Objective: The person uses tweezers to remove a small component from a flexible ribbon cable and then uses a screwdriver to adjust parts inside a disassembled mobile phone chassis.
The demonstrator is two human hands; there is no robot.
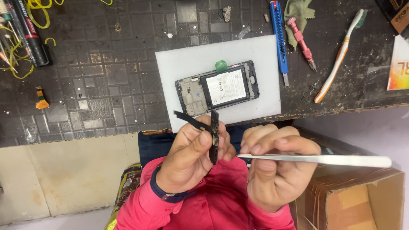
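At the far left of the frame, markers (26, 32) and yellow rubber bands (17, 59) lie on the dark table (106, 85), well apart from the work.

Just left of centre, low in the frame, the left hand (187, 159) holds a small dark circuit board (214, 136) upright on edge. The grip is pressed together on it, thumb against fingers, and a thin black flex strip (187, 118) trails from the board toward the upper left. The step in hand looks like close work on this small board, lifted clear of the table and up to the eyes.

Above it, at the frame's centre, an opened phone body (217, 88) with its battery showing lies on a white mat (187, 59), a green cap (221, 66) at its top edge.

To the right, the right hand (272, 166) pinches metal tweezers (315, 159), which lie level with their tips pointing left, just short of the board's lower edge. The next move, as I judge it, calls for a steady, small advance of the tips onto the board while the left grip holds it firm.

Further right on the table lie a blue utility knife (279, 36), a pink-handled tool (300, 40) and a toothbrush (338, 57); a cardboard box (362, 200) sits at the lower right.
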